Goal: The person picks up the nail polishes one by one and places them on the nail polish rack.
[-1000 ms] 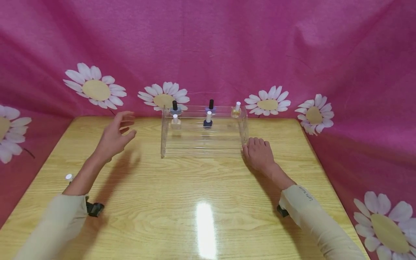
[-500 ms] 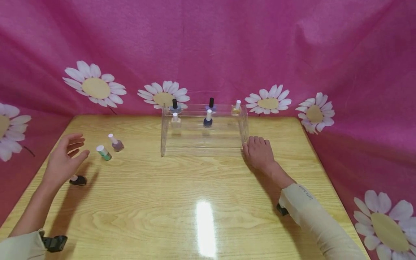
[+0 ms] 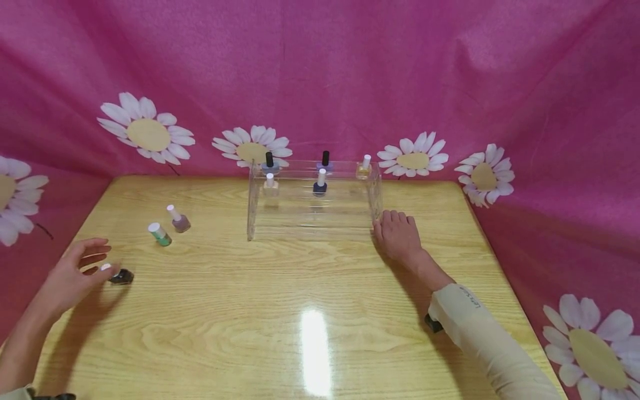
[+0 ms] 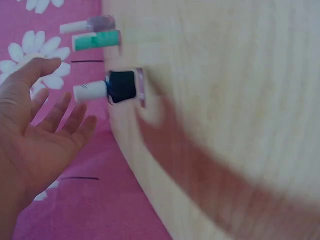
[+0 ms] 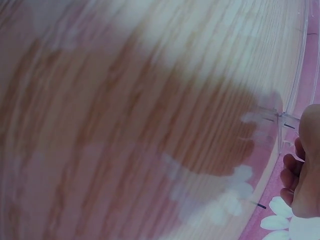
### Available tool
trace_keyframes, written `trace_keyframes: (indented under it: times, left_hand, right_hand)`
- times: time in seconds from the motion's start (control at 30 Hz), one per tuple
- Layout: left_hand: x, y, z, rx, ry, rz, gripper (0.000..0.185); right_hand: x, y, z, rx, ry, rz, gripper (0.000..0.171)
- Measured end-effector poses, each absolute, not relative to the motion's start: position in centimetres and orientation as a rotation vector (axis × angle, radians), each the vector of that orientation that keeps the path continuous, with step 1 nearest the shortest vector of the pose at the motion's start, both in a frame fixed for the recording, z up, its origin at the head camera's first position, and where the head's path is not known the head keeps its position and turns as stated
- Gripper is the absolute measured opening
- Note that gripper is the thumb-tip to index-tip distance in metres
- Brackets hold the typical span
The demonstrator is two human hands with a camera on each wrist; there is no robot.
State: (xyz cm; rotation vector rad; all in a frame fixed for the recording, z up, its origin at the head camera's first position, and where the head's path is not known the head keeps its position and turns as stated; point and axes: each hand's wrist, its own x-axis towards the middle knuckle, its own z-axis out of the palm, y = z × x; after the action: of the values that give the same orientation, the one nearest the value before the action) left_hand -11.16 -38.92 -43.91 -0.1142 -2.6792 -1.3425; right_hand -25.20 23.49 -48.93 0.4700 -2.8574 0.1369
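Observation:
My left hand (image 3: 75,278) is at the table's left side, thumb and fingers spread around the white cap of a dark nail polish bottle (image 3: 121,276). In the left wrist view a gap shows between the fingers and this bottle (image 4: 122,86). Just beyond stand a green nail polish bottle (image 3: 160,235) and a mauve one (image 3: 180,223). My right hand (image 3: 400,236), fingers curled, grips the right front corner of a clear stepped display rack (image 3: 315,222); its fingertips are partly hidden. In the right wrist view, the hand (image 5: 312,165) shows only at the edge.
On the rack's upper tiers stand several nail polish bottles, among them a navy one (image 3: 320,189), a pale one (image 3: 270,189) and a yellow one (image 3: 364,171). A pink flowered cloth (image 3: 320,78) hangs behind and beside the wooden table (image 3: 240,311).
My left hand has moved left and nearer to me, from beside the rack, past the green and mauve bottles, to the dark bottle. The right hand and the rack stay in place.

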Motion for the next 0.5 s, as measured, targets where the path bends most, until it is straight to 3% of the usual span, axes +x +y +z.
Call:
trace_keyframes:
  times: [0.5]
  left_hand:
    - [-10.7,-39.8,-46.4,-0.274,-2.602,-1.499,0.051]
  right_hand:
    - [-25.2,23.6,-49.2,0.467,-2.879,0.145,0.037]
